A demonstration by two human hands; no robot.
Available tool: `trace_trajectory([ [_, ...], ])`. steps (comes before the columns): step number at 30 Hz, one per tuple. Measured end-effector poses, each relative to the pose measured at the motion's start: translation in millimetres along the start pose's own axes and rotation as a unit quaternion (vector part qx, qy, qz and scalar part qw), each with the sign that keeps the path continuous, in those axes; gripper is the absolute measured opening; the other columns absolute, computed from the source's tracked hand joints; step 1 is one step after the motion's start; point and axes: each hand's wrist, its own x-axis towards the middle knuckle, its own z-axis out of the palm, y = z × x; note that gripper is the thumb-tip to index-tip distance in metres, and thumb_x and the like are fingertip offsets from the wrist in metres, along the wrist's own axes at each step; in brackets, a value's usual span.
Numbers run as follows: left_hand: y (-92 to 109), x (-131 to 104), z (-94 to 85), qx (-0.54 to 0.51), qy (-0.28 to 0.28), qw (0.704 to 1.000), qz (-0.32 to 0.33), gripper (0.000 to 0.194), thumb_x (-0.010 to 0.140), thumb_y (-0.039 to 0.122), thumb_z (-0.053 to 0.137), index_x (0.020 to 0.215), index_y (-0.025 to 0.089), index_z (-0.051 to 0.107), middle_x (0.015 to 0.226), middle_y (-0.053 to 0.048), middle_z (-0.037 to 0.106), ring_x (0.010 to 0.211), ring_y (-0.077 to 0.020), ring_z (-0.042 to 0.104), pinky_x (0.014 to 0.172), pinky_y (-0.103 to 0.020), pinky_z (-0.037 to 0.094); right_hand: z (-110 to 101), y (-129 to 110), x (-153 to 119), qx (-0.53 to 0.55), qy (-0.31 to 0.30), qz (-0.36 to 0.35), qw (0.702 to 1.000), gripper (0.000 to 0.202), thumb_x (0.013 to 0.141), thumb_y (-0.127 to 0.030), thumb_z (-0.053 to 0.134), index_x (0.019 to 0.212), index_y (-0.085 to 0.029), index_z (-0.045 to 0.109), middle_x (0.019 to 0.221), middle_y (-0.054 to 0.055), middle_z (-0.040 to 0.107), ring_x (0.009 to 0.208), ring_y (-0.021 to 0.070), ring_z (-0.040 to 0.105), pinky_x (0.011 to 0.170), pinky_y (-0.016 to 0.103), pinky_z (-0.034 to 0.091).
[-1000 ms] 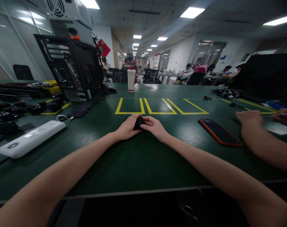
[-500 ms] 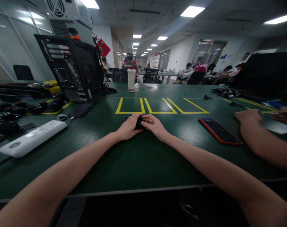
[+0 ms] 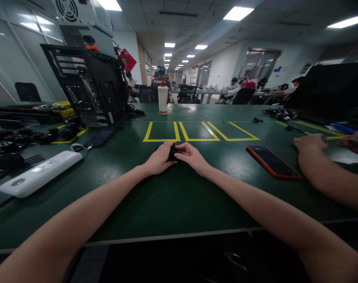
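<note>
Between my two hands, low over the green table [image 3: 167,208], is a small black object [image 3: 172,153]; its kind is hard to make out, since fingers cover most of it. My left hand [image 3: 159,159] is closed around its left side, thumb near and fingers beyond. With thumb and fingertips, my right hand [image 3: 191,158] grips it from the right. Just beyond my hands lie outlines of yellow tape [image 3: 181,138] on the tabletop.
A phone with an orange edge [image 3: 273,162] lies to the right, near another person's hand [image 3: 311,142]. On the left are a white power strip [image 3: 43,173], an open black computer case [image 3: 87,84] and dark cables. A white bottle [image 3: 163,100] stands farther back.
Both hands stay on the black object in nearly the same place, with only slight finger movement at most. The whole view has shifted a little.
</note>
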Motion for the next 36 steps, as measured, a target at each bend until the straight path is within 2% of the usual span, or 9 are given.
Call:
trace_trajectory([
  [6, -1.3, 0.2, 1.1, 0.001, 0.003, 1.000, 0.003, 0.061, 0.070, 0.031, 0.059, 0.120, 0.016, 0.027, 0.117, -0.013, 0.041, 0.110, -0.0262, 0.041, 0.094, -0.046, 0.034, 1.0, 3.7, 4.3, -0.026, 0.044, -0.010, 0.999, 0.028, 0.067, -0.024, 0.062, 0.093, -0.019, 0.053, 0.096, 0.003, 0.057, 0.093, 0.0141, 0.055, 0.089, 0.035, 0.041],
  [10, -1.1, 0.0, 0.6, 0.001, 0.002, 1.000, 0.005, 0.061, 0.070, 0.030, 0.059, 0.120, 0.016, 0.027, 0.117, -0.013, 0.041, 0.110, -0.0263, 0.042, 0.094, -0.046, 0.034, -0.5, 4.1, 4.2, -0.017, 0.021, 0.014, 1.000, 0.030, 0.069, -0.023, 0.059, 0.098, -0.018, 0.053, 0.101, 0.005, 0.057, 0.097, 0.0158, 0.054, 0.091, 0.037, 0.039],
  [15, 0.2, -0.3, -0.1, -0.001, 0.004, 1.000, 0.004, 0.061, 0.071, 0.029, 0.058, 0.121, 0.016, 0.027, 0.117, -0.013, 0.041, 0.111, -0.0263, 0.041, 0.094, -0.046, 0.034, -1.5, 0.4, 0.5, -0.009, 0.000, 0.003, 1.000, 0.030, 0.064, -0.019, 0.063, 0.092, -0.020, 0.052, 0.099, 0.002, 0.055, 0.094, 0.0150, 0.054, 0.088, 0.036, 0.041],
  [21, 2.0, -0.3, -1.0, 0.003, -0.001, 1.000, -0.004, 0.060, 0.071, 0.030, 0.059, 0.120, 0.015, 0.028, 0.117, -0.013, 0.041, 0.111, -0.0261, 0.041, 0.094, -0.045, 0.035, -0.9, -0.6, 0.7, -0.042, 0.028, -0.008, 0.999, 0.021, 0.068, -0.028, 0.060, 0.086, -0.019, 0.054, 0.089, 0.001, 0.057, 0.089, 0.0140, 0.053, 0.084, 0.035, 0.042],
  [25, 1.0, 0.1, -0.2, 0.007, 0.001, 1.000, 0.002, 0.061, 0.071, 0.031, 0.059, 0.121, 0.015, 0.027, 0.118, -0.013, 0.040, 0.111, -0.0264, 0.041, 0.094, -0.046, 0.034, 0.5, 1.0, 3.8, -0.048, 0.048, -0.004, 0.998, 0.023, 0.067, -0.028, 0.061, 0.087, -0.020, 0.054, 0.089, 0.002, 0.057, 0.089, 0.0144, 0.054, 0.084, 0.035, 0.042],
  [31, 0.5, -0.7, -0.3, 0.002, -0.001, 1.000, 0.003, 0.060, 0.071, 0.031, 0.058, 0.120, 0.017, 0.027, 0.117, -0.013, 0.041, 0.110, -0.0264, 0.041, 0.093, -0.046, 0.035, -0.5, 2.6, 4.4, -0.021, 0.025, 0.028, 0.999, 0.030, 0.067, -0.025, 0.061, 0.095, -0.018, 0.054, 0.099, 0.005, 0.057, 0.090, 0.0154, 0.056, 0.086, 0.037, 0.042],
  [36, 1.3, -0.5, -1.2, -0.004, 0.000, 1.000, 0.004, 0.061, 0.071, 0.029, 0.058, 0.121, 0.017, 0.026, 0.118, -0.013, 0.040, 0.111, -0.0266, 0.041, 0.093, -0.047, 0.034, -1.7, 1.4, 0.9, -0.016, 0.005, 0.001, 1.000, 0.032, 0.063, -0.023, 0.064, 0.092, -0.020, 0.052, 0.096, 0.002, 0.056, 0.092, 0.0146, 0.054, 0.085, 0.035, 0.043],
])
